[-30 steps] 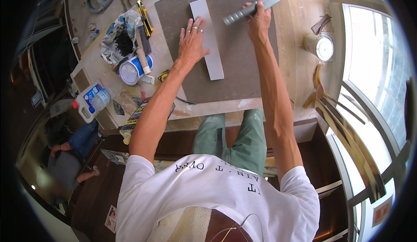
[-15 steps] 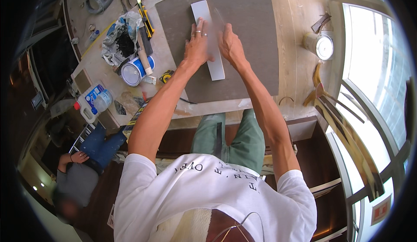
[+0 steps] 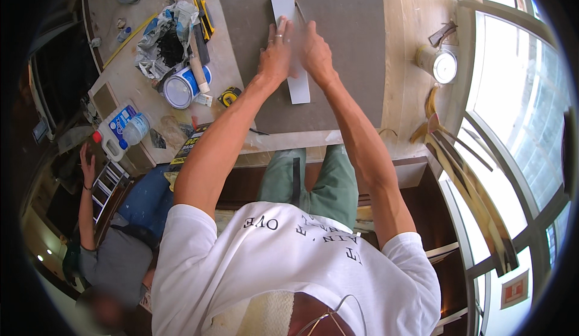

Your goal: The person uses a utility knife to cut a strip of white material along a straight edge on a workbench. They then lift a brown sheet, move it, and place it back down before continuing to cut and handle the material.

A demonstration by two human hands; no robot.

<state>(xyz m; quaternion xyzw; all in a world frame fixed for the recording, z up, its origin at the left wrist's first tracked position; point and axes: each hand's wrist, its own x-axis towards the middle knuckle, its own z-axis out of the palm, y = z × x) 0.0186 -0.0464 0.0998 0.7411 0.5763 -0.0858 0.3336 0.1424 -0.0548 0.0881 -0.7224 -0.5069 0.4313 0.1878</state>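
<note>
- The pale strip (image 3: 300, 92) lay lengthwise on the dark brown board (image 3: 344, 65), which itself rested on the work surface (image 3: 225, 53).
- The left hand (image 3: 275, 54) was laid over the middle of the strip, fingers stretched forward and close together, with a ring showing.
- The right hand (image 3: 316, 53) was just beside it, fingers curled in around a slim dark tool (image 3: 300, 11) whose far end reached forward beside the strip's right edge.
- The patch between the hands was blurred, so I could not tell how the fingertips pinched the tool, nor whether the tool touched the strip or the board.
- The step in hand looked to be guiding the tool along that edge while the left hand steadied the strip.
- In my judgement the next move called for firm, even pressure from the left hand, fingertips clear of the edge, and a controlled pull with the right.
- Left of the board were yellow-and-black cutters (image 3: 204, 18), a crumpled wrapper (image 3: 146, 59) with something black inside, a blue-and-white tin (image 3: 180, 90) and a tape measure (image 3: 229, 97).
- A white jug (image 3: 113, 137) and a clear bottle (image 3: 136, 129) stood or lay farther left; I could not tell which.
</note>
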